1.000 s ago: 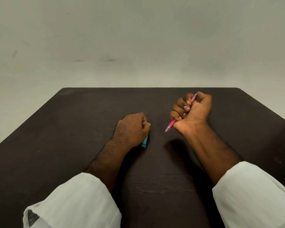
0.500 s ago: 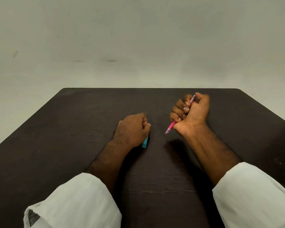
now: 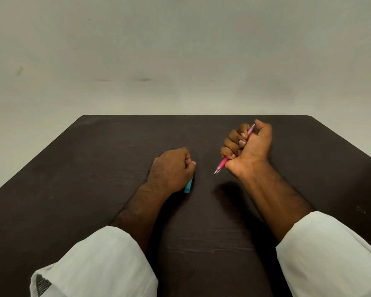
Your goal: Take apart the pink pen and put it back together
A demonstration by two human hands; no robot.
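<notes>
My right hand [image 3: 251,146] is closed in a fist around the pink pen [image 3: 221,164], held a little above the table. The pen's tip pokes out below the fist toward the lower left, and its paler top end shows beside the thumb. The pen looks whole. My left hand [image 3: 172,169] rests on the dark table [image 3: 94,168] with its fingers curled. A teal object [image 3: 188,186] sticks out from under its right edge; most of it is hidden, and I cannot tell whether the hand grips it.
The dark brown table runs to a far edge in front of a pale wall [image 3: 180,61]. White sleeves cover both forearms near the bottom of the view.
My right hand has lowered slightly with the pink pen still in it. My left hand has stayed in place.
</notes>
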